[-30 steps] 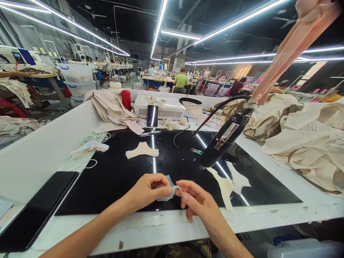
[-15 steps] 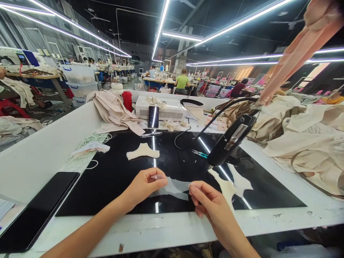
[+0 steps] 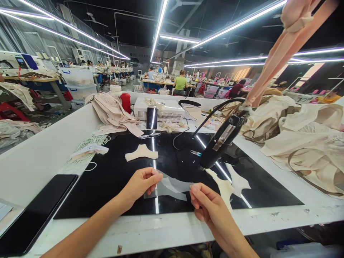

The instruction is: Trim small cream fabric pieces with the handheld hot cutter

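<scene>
Over the black board (image 3: 102, 200), a thin, see-through piece of sheer fabric (image 3: 176, 184) stretches between my hands. My left hand (image 3: 143, 184) pinches its left end between thumb and fingers. At the right end, the fingertips of my right hand (image 3: 206, 199) are closed on it. Another sheer layer appears just beneath; whether the two touch, I cannot tell. A cream cut piece (image 3: 141, 152) lies beyond my left hand. Right of my right hand lie a cream shaped piece (image 3: 224, 186) and a whiter one (image 3: 238, 181). A black hand-held tool (image 3: 221, 141) hangs above them.
Small snips (image 3: 195, 153) and a pen (image 3: 149, 135) lie on the board. A large black phone-like slab (image 3: 37, 211) lies left. Beige fabric (image 3: 110, 111), a white box (image 3: 161, 109) and a red cylinder (image 3: 125, 103) stand behind; more fabric (image 3: 309, 132) is heaped right.
My left hand has turned slightly and shifted left; the sheer tip that showed above its thumb is out of sight. The hanging tool appears a little further left. My right hand has hardly moved.
</scene>
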Demonstrator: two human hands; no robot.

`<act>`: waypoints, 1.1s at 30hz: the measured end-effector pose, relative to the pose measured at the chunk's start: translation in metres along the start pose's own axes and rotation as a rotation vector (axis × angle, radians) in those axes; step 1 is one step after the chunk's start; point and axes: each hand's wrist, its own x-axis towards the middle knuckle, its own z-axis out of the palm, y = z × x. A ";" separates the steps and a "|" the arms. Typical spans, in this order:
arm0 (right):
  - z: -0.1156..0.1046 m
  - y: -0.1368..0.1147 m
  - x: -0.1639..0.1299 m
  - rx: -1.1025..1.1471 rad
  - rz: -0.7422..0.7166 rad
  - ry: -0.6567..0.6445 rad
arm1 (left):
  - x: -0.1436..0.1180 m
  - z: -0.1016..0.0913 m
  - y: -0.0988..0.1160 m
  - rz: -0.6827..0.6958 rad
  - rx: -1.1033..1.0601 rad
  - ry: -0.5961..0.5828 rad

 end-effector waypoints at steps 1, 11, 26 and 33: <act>-0.001 0.000 0.000 0.026 0.022 -0.017 | 0.000 0.000 0.000 -0.005 -0.001 0.003; 0.007 0.002 -0.003 0.189 0.122 -0.108 | 0.004 -0.004 -0.007 -0.062 -0.111 -0.023; 0.002 -0.006 -0.003 -0.073 -0.123 0.035 | 0.007 -0.008 -0.008 0.049 -0.036 0.009; 0.002 0.000 0.001 -0.223 -0.280 0.117 | 0.011 -0.009 -0.014 0.112 0.008 0.041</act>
